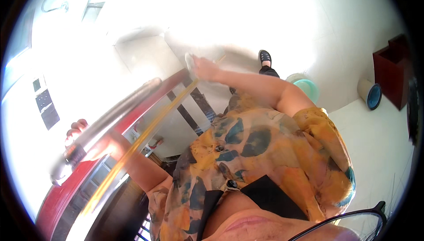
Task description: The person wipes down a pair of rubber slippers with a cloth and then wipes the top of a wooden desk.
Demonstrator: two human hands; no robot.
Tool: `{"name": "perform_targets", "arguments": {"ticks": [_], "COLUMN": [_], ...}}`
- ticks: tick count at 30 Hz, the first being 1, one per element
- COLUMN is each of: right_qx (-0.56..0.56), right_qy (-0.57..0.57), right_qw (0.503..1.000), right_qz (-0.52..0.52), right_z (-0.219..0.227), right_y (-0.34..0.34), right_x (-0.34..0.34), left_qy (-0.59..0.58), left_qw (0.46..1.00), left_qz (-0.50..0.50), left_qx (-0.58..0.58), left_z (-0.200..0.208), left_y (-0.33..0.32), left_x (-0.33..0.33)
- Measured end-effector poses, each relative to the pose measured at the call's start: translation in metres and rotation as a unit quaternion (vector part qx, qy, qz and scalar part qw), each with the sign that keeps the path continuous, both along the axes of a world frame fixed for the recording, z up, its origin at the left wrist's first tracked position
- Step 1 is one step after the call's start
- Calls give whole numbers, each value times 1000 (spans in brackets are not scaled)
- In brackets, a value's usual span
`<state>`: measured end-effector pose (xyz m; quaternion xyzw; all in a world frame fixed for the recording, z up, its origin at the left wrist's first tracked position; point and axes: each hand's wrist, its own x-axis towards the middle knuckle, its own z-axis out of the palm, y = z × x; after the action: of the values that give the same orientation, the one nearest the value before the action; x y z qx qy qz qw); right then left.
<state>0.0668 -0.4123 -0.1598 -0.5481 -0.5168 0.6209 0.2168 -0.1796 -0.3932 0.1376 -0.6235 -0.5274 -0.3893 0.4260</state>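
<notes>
A long metal bar handle (117, 113) slants across the left side, its near end fixed in a dark collar. My left hand (90, 144) is behind its lower part, with the fingers curled round to the far side; the bar hides some of the palm. Beside the handle run a dark red frame (137, 111) and a thin gold-coloured strip (163, 111). My right hand (205, 69) is stretched out near the far end of the frame, closed on a white cloth (190, 62). This hand is slightly blurred.
A pale green basin (308, 88) stands on the floor to the right. Further right are a bin with a blue inside (370, 94) and a dark red wooden cabinet (391, 71). A switch panel (45, 105) is at the left; a pale box-like block (145, 58) lies beyond the frame.
</notes>
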Motion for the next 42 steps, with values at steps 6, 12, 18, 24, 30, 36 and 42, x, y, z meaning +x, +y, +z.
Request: {"name": "perform_targets", "arguments": {"ticks": [6,12,18,24,30,36,42], "right_qx": [223,463,68,328,482,50,223], "right_qy": [71,29,-47,-5,27,-24,-31], "right_qw": [971,860,995,942,842,993,847], "right_qz": [-43,-213,-49,-64,-239,-106,481], "right_z": [95,116,11,63,92,-43,-138], "right_y": [6,141,99,-24,128,165,-59], "right_x": [-27,-56,-47,-60,-81,-47,-47], "left_qy": [646,658,665,-489,-474,-446,-471], "left_qw": [-25,-299,88,852,854,865,844], "left_qz": [759,691,731,-185,-214,-225,-252], "left_qx": [-80,-11,-125,-33,-27,-50,-47], "left_z": [5,9,37,47,51,47,59], "left_y": [-55,-63,-77,-51,-57,-59,-62], "left_x": [5,-35,6,55,61,46,25]}}
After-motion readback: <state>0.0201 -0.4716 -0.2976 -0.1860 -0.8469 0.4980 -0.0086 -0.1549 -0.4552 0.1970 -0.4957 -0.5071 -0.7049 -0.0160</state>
